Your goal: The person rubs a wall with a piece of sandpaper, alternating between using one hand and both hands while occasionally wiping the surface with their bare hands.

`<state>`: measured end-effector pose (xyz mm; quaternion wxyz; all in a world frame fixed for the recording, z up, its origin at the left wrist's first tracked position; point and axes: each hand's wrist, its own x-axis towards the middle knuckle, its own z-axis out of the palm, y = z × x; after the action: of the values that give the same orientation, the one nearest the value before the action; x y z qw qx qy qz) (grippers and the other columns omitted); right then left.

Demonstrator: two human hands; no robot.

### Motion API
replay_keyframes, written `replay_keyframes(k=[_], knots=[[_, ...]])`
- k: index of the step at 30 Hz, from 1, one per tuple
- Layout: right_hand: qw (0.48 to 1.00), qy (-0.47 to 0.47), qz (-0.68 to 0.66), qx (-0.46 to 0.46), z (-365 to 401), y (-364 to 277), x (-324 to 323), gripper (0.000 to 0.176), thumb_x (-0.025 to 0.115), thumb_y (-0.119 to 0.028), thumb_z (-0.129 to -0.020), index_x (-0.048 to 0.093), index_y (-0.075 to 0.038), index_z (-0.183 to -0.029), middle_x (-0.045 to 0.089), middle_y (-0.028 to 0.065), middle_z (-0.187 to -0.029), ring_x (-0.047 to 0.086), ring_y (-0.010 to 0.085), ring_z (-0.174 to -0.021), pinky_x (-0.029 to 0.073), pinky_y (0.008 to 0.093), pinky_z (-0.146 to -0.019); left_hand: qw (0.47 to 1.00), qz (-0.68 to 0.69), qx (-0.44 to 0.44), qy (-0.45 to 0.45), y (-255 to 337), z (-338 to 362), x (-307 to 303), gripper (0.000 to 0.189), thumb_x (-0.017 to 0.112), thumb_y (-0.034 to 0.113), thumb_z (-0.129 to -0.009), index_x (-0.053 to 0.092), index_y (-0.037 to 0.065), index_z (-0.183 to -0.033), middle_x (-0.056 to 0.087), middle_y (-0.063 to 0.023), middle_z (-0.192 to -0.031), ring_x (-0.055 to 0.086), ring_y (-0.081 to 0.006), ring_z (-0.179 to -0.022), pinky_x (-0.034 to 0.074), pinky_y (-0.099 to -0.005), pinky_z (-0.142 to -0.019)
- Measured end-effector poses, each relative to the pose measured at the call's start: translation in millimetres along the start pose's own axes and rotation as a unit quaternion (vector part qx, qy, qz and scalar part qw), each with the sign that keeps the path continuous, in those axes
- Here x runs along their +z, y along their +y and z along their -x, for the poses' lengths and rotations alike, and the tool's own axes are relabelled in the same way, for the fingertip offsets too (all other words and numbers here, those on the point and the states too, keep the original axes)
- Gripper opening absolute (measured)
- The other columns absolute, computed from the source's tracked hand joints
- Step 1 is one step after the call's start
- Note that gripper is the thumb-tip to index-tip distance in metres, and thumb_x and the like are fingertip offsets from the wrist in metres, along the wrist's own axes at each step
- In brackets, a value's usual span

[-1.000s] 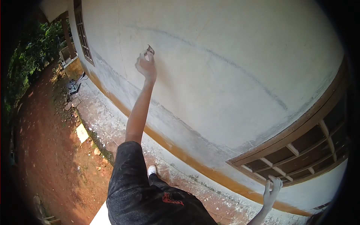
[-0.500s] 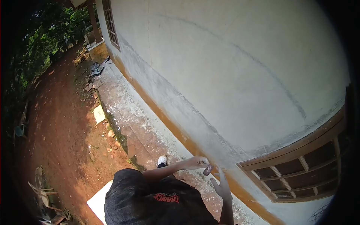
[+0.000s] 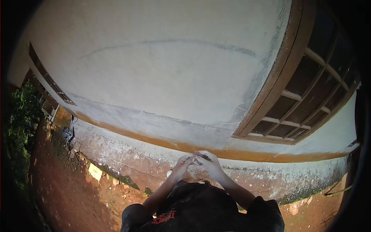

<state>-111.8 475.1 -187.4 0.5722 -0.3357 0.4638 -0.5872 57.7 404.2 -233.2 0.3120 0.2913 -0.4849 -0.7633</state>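
My left hand (image 3: 183,165) and my right hand (image 3: 210,164) meet in front of my chest, fingers bent and fingertips together. Between them a small brownish flat piece (image 3: 197,159) shows only in part; its kind cannot be made out. Both hands seem to pinch it. Behind the hands rises a white plastered wall (image 3: 174,85) with a long grey smear arching across it and an orange-brown band (image 3: 170,145) along its foot.
On the right is a wooden-framed window (image 3: 295,112) with several panes. A worn concrete ledge (image 3: 127,154) runs along the wall, with red earth beyond it. A yellow sheet (image 3: 95,172) lies at the ledge's edge; dark items (image 3: 68,134) sit farther left.
My view has turned right and levelled with the wall. My right hand, open and apart before, has come to the small piece in my left hand, and its fingers have closed.
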Motion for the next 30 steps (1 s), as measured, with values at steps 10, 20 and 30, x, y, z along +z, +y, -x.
replay_keyframes(k=[10, 20, 30], knots=[[0.982, -0.058, 0.136, -0.12, 2.0, -28.0, 16.0, 0.041, 0.059, -0.012, -0.103, 0.056, 0.009, -0.138, 0.063, 0.0168, -0.138, 0.059, 0.0225, -0.127, 0.043, 0.0356, -0.11, 0.94, 0.34, 0.006, -0.034, 0.6, 4.7, 50.6, 0.031, 0.052, 0.031, -0.109, 0.061, 0.011, -0.13, 0.065, -0.0007, -0.122, 0.06, -0.0142, -0.114, 0.049, -0.0339, -0.091], [0.632, 0.146, 0.538, -0.538, -88.7, -211.8, -47.0, 0.037, 0.049, -0.005, -0.106, 0.056, 0.005, -0.141, 0.06, 0.0173, -0.144, 0.054, 0.031, -0.135, 0.042, 0.0401, -0.111, 0.94, 0.261, -0.058, 0.212, -72.6, 91.8, -26.7, 0.044, 0.045, 0.041, -0.106, 0.057, 0.014, -0.138, 0.065, -0.0017, -0.118, 0.059, -0.016, -0.11, 0.045, -0.035, -0.089], [0.14, 0.481, 0.842, -0.2, -100.3, -333.5, -35.7, 0.076, 0.041, -0.059, -0.105, 0.036, -0.002, -0.156, 0.035, 0.0159, -0.164, 0.038, 0.0389, -0.147, 0.036, 0.0626, -0.109, 0.826, 0.321, -0.076, 0.456, -124.6, 205.8, -95.4, 0.043, 0.042, 0.044, -0.101, 0.058, 0.014, -0.127, 0.065, -0.0039, -0.113, 0.06, -0.0203, -0.096, 0.045, -0.0387, -0.086]])
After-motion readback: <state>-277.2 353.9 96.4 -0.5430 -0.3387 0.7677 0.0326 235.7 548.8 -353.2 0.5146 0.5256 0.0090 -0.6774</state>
